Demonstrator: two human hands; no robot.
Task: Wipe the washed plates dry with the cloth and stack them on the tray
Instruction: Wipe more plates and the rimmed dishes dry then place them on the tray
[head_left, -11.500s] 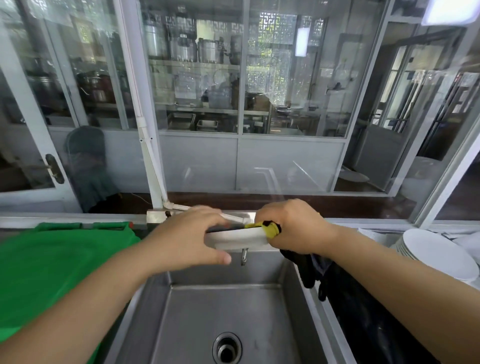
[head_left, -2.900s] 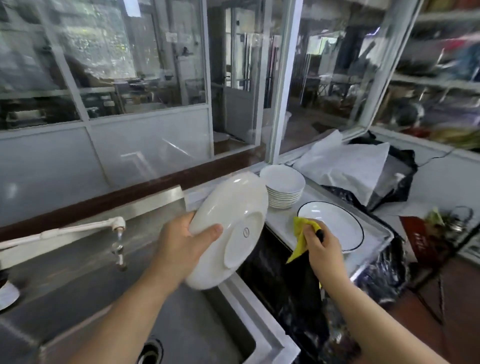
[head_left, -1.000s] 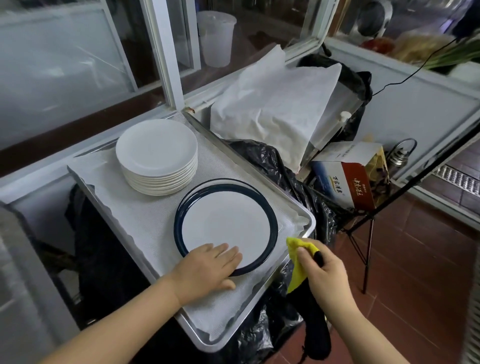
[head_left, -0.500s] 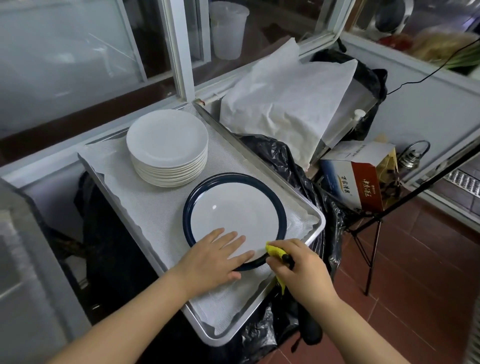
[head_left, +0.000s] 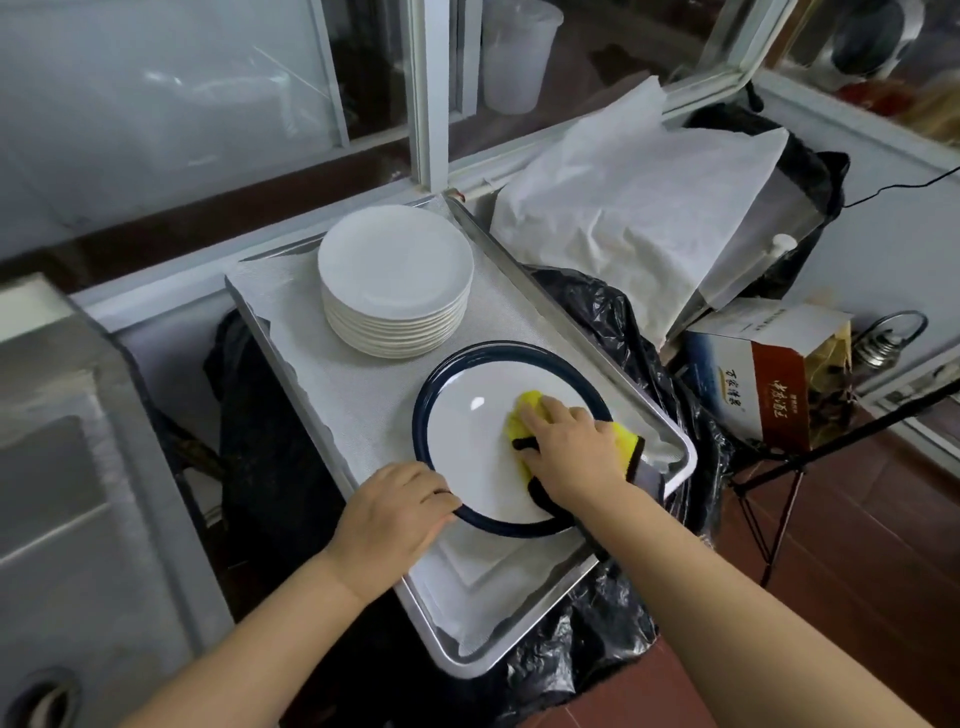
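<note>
Under right hand (head_left: 569, 452), cloth (head_left: 524, 415), on plate (head_left: 467, 447)

- We see a blue-rimmed plate (head_left: 470, 441) of glossy glazed ceramic, with a bright glint on it.
- The white plates (head_left: 396, 275) look smooth, with a softer sheen.
- The tray (head_left: 524, 631) is brushed metal, lined with matt, finely textured sheet.
- The cloth (head_left: 626, 441) is fuzzy yellow fabric edged in black.
- The bin bag (head_left: 613, 317) is crinkled, shiny black plastic.
- The box (head_left: 763, 384) is printed cardboard.
</note>
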